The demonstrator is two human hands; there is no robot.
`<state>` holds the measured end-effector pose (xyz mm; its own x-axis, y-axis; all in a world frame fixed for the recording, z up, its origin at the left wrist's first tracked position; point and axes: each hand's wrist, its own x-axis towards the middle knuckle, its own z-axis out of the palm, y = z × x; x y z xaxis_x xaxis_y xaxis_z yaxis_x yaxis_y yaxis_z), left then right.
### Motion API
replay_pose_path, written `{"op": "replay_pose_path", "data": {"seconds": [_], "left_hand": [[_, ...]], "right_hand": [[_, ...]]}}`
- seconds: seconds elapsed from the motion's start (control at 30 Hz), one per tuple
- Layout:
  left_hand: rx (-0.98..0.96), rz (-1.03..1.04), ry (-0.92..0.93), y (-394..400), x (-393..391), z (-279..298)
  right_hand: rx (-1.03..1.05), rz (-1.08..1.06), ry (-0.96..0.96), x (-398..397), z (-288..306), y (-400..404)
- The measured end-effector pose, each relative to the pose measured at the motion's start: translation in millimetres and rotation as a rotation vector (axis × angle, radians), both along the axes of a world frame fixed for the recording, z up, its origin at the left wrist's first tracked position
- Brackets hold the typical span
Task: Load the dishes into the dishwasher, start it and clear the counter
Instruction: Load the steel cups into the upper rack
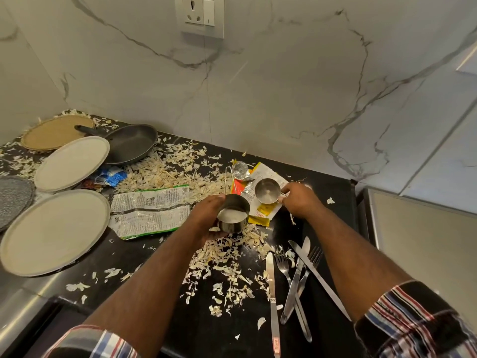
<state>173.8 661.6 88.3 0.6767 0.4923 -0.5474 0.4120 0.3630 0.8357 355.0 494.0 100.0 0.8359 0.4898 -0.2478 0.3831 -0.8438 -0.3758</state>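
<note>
My left hand (pixel 206 215) grips a small steel cup (pixel 233 214) from its left side, lifted just above the black counter (pixel 154 257). My right hand (pixel 296 200) pinches the rim of a second steel cup (pixel 267 191) that rests over a yellow wrapper (pixel 262 214). Two pale plates (pixel 55 232) (pixel 72 162) lie at the left, with a dark frying pan (pixel 131 143) behind them. Knives and forks (pixel 296 277) lie crossed at the front right.
Dry peel scraps (pixel 222 264) are strewn over the counter. A torn green-edged packet (pixel 149 211), a blue wrapper (pixel 111 177), a round woven mat (pixel 55 131) and a grey mat (pixel 14 197) lie to the left. A marble wall with a socket (pixel 198 15) stands behind.
</note>
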Motion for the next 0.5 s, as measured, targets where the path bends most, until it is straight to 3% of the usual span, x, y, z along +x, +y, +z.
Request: {"op": "replay_pose_path", "data": {"seconds": [0.1,0.2,0.27,0.4,0.5], "left_hand": [[0.06,-0.019,0.012,-0.6,0.3,3.7],[0.091,-0.057,0.005,0.7,-1.8,6.9],[0.113,-0.118,0.001,1.6,-4.6,9.8],[0.155,-0.256,0.018,3.2,-8.9,14.6],[0.146,-0.286,0.034,5.0,-12.6,18.7]], "right_hand": [[0.203,-0.15,0.112,-4.3,1.7,1.5],[0.567,-0.323,0.27,-10.2,13.8,6.6],[0.678,-0.276,0.288,-15.6,26.1,14.9],[0.527,0.023,0.138,-30.6,36.4,34.9],[0.348,0.164,0.134,-45.3,33.0,42.4]]}}
